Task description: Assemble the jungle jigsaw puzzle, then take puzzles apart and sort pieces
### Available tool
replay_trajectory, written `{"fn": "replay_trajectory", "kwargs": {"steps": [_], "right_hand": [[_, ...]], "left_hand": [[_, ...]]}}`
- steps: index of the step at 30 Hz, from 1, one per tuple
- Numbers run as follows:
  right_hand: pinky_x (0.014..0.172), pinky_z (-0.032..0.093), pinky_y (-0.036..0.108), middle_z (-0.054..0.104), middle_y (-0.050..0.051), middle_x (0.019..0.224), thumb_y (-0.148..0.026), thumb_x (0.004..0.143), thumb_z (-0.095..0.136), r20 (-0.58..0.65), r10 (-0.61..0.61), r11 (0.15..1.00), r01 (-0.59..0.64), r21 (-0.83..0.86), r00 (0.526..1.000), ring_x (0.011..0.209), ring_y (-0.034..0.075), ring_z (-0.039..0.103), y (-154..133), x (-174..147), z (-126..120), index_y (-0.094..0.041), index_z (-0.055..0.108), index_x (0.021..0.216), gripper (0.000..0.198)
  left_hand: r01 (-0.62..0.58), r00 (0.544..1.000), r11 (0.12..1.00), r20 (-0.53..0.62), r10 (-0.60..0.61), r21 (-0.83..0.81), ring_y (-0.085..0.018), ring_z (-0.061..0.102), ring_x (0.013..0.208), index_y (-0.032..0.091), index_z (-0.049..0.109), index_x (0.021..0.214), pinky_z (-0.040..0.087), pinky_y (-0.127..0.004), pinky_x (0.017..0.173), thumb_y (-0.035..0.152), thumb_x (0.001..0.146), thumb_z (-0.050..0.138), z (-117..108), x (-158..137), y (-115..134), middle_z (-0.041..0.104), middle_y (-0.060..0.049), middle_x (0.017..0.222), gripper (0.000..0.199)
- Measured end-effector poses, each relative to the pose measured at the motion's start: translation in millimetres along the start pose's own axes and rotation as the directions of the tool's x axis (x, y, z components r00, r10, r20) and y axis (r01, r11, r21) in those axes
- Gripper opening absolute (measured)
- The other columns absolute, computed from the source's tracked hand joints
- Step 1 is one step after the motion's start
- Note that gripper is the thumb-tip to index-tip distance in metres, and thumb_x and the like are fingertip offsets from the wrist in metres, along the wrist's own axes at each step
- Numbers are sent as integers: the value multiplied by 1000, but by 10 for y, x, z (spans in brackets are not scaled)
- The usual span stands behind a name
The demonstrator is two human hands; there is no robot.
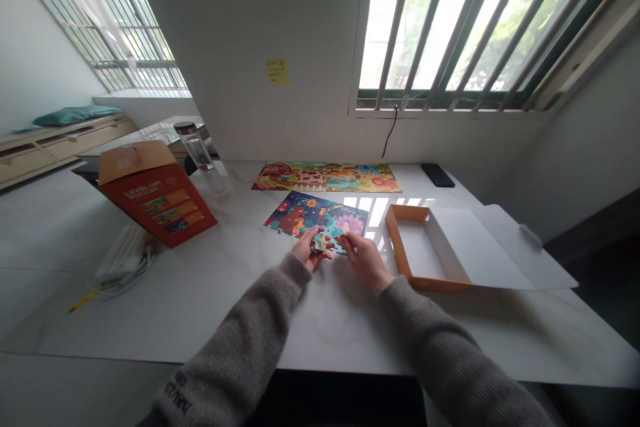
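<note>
A: What are the two hands doing?

B: The left hand [304,252] is curled, palm partly up, around a few loose puzzle pieces [319,245]. The right hand [365,257] pinches a small brownish piece [341,240] between thumb and fingers, over the near right part of the dark-blue puzzle [305,212].

A: Where is that puzzle?

B: Flat on the white surface [270,320], straight ahead, its near edge partly hidden behind the hands. Just beyond it, close to the wall, lies a brighter puzzle strip [290,180], with green, yellow and red scenes.

A: And to the right?

B: An open box [397,240] with orange sides and a white inside, its white lid [493,247] folded out to the right. Farther back lies a black phone [438,175].

A: What about the left side?

B: A red puzzle box [167,207] stands there, with a glass bottle [199,150] behind it. In front are a white power strip [123,252] with its cord and a yellow pencil [81,302].

A: Anything on the wall?

B: A yellow note [277,72], left of the barred window [445,33].
</note>
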State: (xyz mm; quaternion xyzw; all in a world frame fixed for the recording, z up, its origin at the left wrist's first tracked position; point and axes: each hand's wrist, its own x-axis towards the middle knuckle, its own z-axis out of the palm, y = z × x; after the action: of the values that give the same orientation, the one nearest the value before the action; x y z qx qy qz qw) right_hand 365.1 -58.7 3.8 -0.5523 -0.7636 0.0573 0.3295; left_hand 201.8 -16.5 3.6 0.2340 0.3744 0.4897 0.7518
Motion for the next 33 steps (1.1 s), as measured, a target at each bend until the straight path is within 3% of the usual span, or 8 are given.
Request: {"fn": "replay_trajectory", "kwargs": {"steps": [3,7,12,16,18,21,24,33], "right_hand": [[80,47,29,63,7,95,-34,104,37,-121,-69,993,80,88,990,89,19,59,-102,-34,3,-22,68,112,34],[91,47,34,65,8,100,-28,104,34,-3,-181,979,180,96,983,97,21,56,-113,-74,-79,-22,66,117,35],[102,44,44,58,15,128,-26,95,55,109,-90,972,111,-206,990,120,30,46,168,-136,-183,-16,57,130,37],[94,49,40,60,15,122,-22,92,59,282,-85,924,181,-337,956,111,30,51,238,-135,-213,-13,59,122,32],[86,52,39,62,16,112,-18,93,54,338,-104,888,241,-393,935,103,29,54,209,-112,-232,-13,61,116,25],[82,52,39,61,17,109,-13,93,49,382,-154,830,329,-450,911,100,29,55,193,-85,-274,-12,61,114,24],[85,52,38,61,16,114,-9,92,49,417,-218,835,389,-388,882,103,28,55,262,-70,-332,-11,57,123,32],[95,50,42,61,15,120,-9,93,49,458,-303,815,477,-330,835,115,27,56,381,-15,-429,-14,51,131,39]], "left_hand": [[7,993,1000,119,-8,13,-17,68,60,14,57,101,58,-28,48,35,85,68,74,-66,-116,67,-6,77,29],[-48,990,996,135,37,81,-15,64,55,15,54,101,52,-23,41,23,76,72,79,-78,-150,66,-3,72,31],[-188,980,956,102,169,225,-15,63,57,19,53,95,45,-20,37,21,66,69,1,-24,-35,66,-3,79,34],[-336,942,832,182,283,442,-12,57,55,18,55,96,45,-23,41,27,70,63,-51,-11,11,68,-6,88,28],[-415,909,668,243,340,617,-13,56,57,18,57,98,49,-26,49,26,75,57,-80,-15,15,68,-7,90,24],[-539,806,196,435,401,819,-19,62,78,18,62,100,53,-35,75,18,75,55,-118,-29,0,69,-7,95,26],[-573,768,-125,584,262,810,-25,61,101,19,64,103,48,-38,94,12,72,56,-130,-46,-29,69,-8,106,33],[-515,802,-337,582,136,789,-24,59,107,22,62,107,47,-34,94,16,76,58,-72,-84,-15,67,-6,112,33]]}}
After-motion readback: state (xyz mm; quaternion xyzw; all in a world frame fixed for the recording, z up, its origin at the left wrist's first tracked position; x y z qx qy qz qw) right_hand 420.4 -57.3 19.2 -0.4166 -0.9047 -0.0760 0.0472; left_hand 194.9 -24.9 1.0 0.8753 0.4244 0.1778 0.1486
